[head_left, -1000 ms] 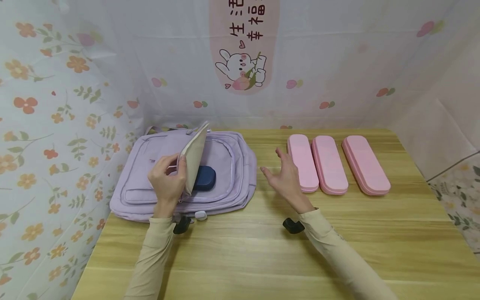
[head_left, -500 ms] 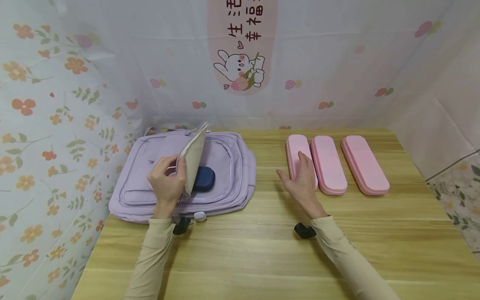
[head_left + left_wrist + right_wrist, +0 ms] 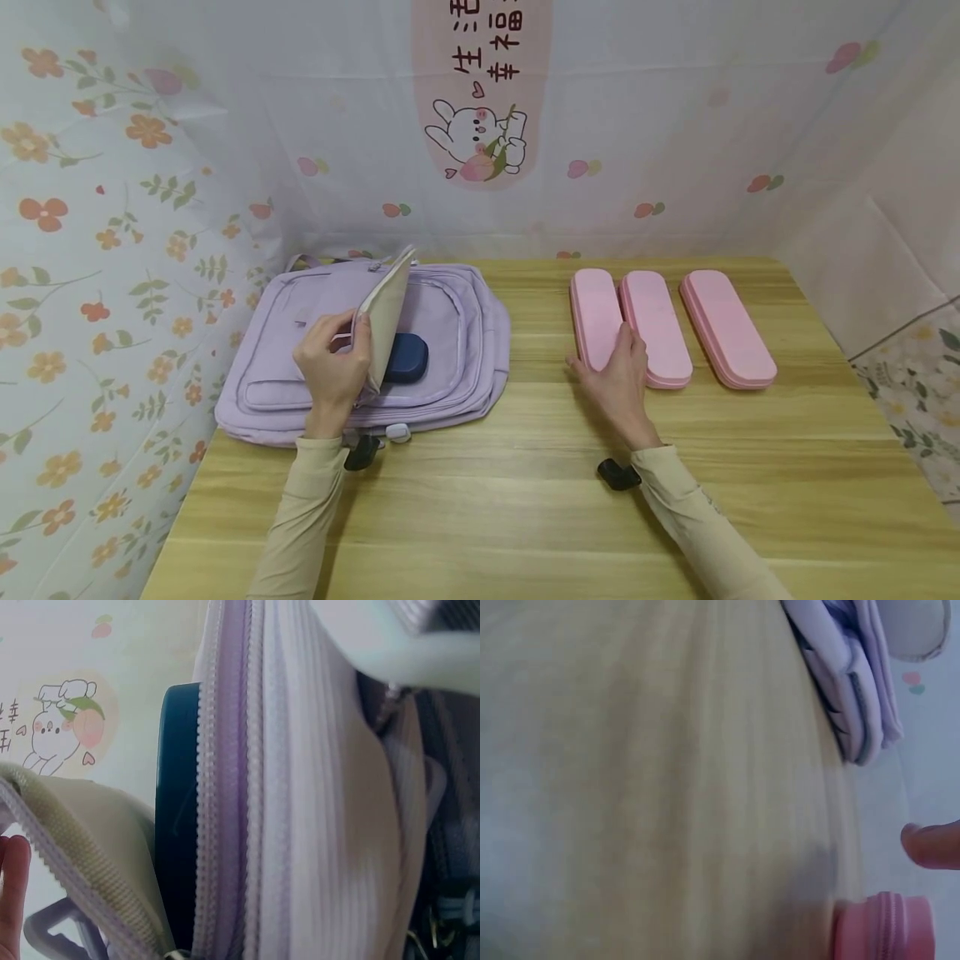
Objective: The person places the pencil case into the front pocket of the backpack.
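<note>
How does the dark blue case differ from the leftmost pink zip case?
The dark blue case sits in the pocket of the lilac backpack, while the leftmost pink zip case lies on the wooden table. The pocket flap partly hides the blue case; the right hand partly covers the pink one. The blue case is dark, the pink one pale. Both have rounded corners.
</note>
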Motion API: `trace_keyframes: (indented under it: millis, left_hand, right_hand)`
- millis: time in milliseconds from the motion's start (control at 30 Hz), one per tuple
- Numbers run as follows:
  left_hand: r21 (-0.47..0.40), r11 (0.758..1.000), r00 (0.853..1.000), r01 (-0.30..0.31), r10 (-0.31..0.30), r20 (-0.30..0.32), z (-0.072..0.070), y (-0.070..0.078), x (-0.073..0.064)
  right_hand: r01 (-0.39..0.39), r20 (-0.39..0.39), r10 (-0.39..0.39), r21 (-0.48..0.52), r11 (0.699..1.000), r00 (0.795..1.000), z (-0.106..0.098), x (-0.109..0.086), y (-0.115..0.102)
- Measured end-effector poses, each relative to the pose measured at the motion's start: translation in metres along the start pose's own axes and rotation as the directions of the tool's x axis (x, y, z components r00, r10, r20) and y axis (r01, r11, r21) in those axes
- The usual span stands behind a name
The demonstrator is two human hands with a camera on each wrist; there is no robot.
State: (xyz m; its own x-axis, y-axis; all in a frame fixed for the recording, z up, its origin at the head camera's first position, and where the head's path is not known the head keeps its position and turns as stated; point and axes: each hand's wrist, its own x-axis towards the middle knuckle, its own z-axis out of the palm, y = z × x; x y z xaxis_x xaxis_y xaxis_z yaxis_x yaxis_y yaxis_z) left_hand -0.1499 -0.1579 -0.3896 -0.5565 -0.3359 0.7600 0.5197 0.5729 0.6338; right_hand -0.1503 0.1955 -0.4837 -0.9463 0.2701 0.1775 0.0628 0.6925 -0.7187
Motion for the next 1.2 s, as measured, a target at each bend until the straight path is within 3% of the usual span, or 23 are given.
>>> trace_keyframes:
  millis: [233, 400, 533, 833, 1200]
  left_hand:
    - [0.004, 1.0, 1.0, 0.0, 0.0, 0.0, 0.005, -0.027, -0.007]
    - [0.004, 1.0, 1.0, 0.017, -0.017, 0.008, 0.004, -0.041, -0.011]
    - [-0.007, 1.0, 1.0, 0.016, -0.016, 0.015, 0.003, -0.041, -0.012]
    - [-0.024, 1.0, 1.0, 0.017, -0.017, 0.025, 0.003, -0.04, -0.012]
    - [-0.01, 0.999, 0.999, 0.037, -0.037, 0.025, 0.002, -0.039, -0.013]
  right_hand:
    - [-0.016, -0.052, 0.014, -0.031, 0.999, 0.999, 0.004, -0.001, 0.001]
    - [-0.059, -0.012, 0.058, -0.045, 0.997, 0.998, 0.005, -0.003, 0.0]
    - [-0.088, 0.003, 0.088, -0.036, 0.995, 0.996, 0.007, -0.004, 0.001]
    - [-0.101, -0.086, 0.106, 0.064, 0.993, 0.991, 0.009, -0.002, 0.007]
    - [0.038, -0.138, -0.016, 0.155, 0.987, 0.99, 0.005, 0.0, 0.001]
